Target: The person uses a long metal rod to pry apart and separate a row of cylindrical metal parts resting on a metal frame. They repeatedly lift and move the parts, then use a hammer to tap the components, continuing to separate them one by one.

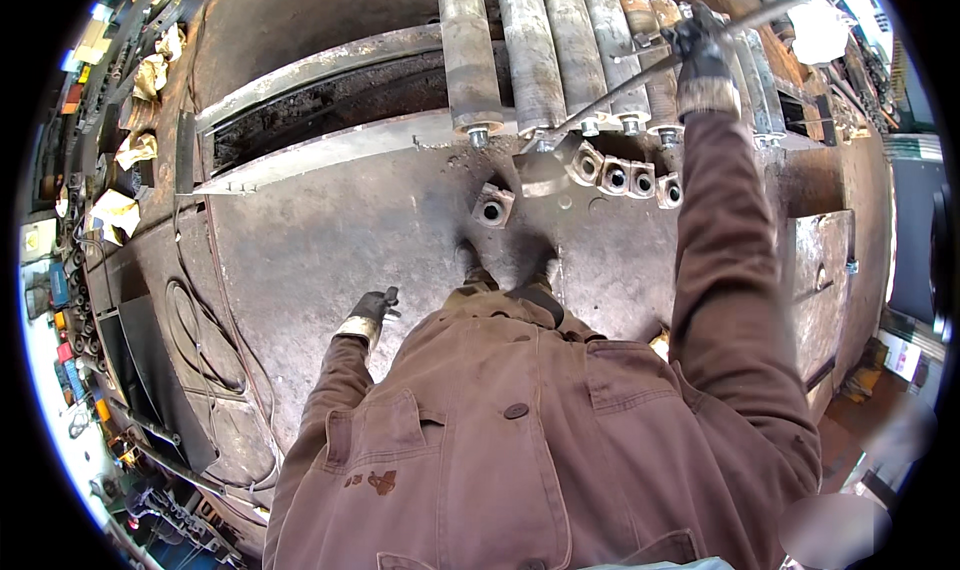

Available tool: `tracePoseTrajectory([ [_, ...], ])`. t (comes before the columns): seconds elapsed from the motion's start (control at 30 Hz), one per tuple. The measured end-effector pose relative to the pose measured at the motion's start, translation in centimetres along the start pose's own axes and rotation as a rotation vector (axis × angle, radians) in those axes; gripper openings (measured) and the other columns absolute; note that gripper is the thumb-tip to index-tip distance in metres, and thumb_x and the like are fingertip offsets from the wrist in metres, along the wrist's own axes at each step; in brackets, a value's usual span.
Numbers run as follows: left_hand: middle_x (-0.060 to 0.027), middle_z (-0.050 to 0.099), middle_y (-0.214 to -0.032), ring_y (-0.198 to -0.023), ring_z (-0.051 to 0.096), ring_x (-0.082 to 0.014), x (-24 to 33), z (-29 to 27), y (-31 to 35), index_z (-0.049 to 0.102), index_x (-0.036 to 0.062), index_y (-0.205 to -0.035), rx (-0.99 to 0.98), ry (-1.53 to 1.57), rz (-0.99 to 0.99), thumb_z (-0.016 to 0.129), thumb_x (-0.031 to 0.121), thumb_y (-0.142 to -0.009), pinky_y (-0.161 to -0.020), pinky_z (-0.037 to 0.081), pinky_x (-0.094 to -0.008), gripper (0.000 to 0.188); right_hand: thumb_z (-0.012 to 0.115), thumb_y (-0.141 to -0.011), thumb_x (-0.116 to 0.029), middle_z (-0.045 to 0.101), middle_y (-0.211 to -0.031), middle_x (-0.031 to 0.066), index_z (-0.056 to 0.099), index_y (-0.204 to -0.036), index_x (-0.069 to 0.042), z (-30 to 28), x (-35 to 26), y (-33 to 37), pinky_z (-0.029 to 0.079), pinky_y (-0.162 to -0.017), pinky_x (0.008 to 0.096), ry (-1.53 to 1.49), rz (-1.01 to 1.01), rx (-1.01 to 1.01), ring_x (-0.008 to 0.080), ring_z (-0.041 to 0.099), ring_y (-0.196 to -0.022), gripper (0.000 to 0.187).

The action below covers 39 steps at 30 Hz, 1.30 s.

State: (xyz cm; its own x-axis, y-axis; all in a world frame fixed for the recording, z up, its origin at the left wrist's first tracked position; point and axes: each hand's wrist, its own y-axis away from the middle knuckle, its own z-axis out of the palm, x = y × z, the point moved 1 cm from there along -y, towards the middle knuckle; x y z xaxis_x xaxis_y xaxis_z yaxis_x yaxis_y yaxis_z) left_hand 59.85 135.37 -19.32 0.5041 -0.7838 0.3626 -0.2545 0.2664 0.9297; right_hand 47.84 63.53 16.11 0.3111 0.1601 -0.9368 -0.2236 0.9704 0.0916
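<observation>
My right hand (702,48), in a dark glove with a pale cuff, is stretched forward over the row of metal cylinders. It is closed around the shaft of a long-handled tool (632,78), which slants down to the left. The tool's wide, grey metal head (542,173) is blurred and hangs near several square blocks with round holes (614,177). One such block (492,208) lies apart, left of the head. My left hand (372,308), also gloved, hangs low beside my body. Its fingers are slightly apart, with nothing visible in them.
Several heavy cylinders (532,55) lie side by side across a long metal frame (330,150) ahead of my feet. A loose cable (195,340) coils on the floor at left. A metal plate (820,280) lies at right.
</observation>
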Motion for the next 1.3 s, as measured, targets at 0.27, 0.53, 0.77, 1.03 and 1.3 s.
tracePoseTrajectory([
  [0.27, -0.0124, 0.074, -0.095, -0.088, 0.069, -0.0285, -8.4, -2.4, 0.2, 0.07, -0.0018, -0.11, 0.127, -0.181, -0.33, 0.051, 0.059, -0.099, -0.075, 0.054, -0.0454, 0.065, 0.066, -0.096, -0.037, 0.047, -0.055, 0.0013, 0.051, -0.067, -0.013, -15.0, -0.4, 12.8, 0.056, -0.084, 0.0519, -0.051, -0.123, -0.138, 0.0172, 0.046, -0.049, 0.04],
  [0.53, -0.0174, 0.07, -0.114, -0.082, 0.074, -0.0334, 5.7, 4.1, -4.4, 0.059, -0.0072, -0.12, 0.06, -0.229, -0.108, 0.051, 0.045, -0.103, -0.061, 0.061, -0.0455, 0.055, 0.054, -0.102, -0.033, 0.054, -0.057, 0.0083, 0.055, -0.068, -0.005, -24.5, 4.1, 19.1, 0.051, -0.076, 0.043, 0.278, -0.372, -0.302, 0.0193, 0.052, -0.053, 0.044],
  [0.77, -0.0192, 0.068, -0.12, -0.08, 0.075, -0.033, 16.7, 18.8, -4.7, 0.058, -0.0089, -0.119, -0.022, -0.423, 0.086, 0.055, 0.037, -0.103, -0.061, 0.062, -0.0413, 0.049, 0.068, -0.091, -0.035, 0.045, -0.043, 0.0063, 0.048, -0.054, -0.015, -36.8, -5.1, 13.7, 0.054, -0.056, 0.0449, -0.292, -0.085, 0.128, 0.0259, 0.048, -0.036, 0.046],
  [1.03, -0.0205, 0.071, -0.107, -0.084, 0.072, -0.0375, 12.5, 34.2, -7.7, 0.063, -0.0076, -0.117, -0.074, -0.352, -0.03, 0.054, 0.047, -0.101, -0.069, 0.058, -0.05, 0.058, 0.074, -0.09, -0.042, 0.044, -0.04, 0.004, 0.045, -0.045, -0.018, -50.9, -23.8, 13.6, 0.054, -0.054, 0.0394, 0.031, -0.238, 0.171, 0.0208, 0.045, -0.031, 0.058],
  [1.3, -0.0112, 0.068, -0.081, -0.07, 0.067, -0.0287, 17.0, 47.9, -5.6, 0.068, 0.0016, -0.102, -0.117, -0.412, -0.114, 0.061, 0.047, -0.098, -0.058, 0.053, -0.0442, 0.046, 0.06, -0.1, -0.035, 0.044, -0.046, 0.0002, 0.053, -0.062, -0.015, -56.1, -35.0, 6.6, 0.055, -0.068, 0.0401, 0.276, -0.53, -0.073, 0.0157, 0.043, -0.037, 0.044],
])
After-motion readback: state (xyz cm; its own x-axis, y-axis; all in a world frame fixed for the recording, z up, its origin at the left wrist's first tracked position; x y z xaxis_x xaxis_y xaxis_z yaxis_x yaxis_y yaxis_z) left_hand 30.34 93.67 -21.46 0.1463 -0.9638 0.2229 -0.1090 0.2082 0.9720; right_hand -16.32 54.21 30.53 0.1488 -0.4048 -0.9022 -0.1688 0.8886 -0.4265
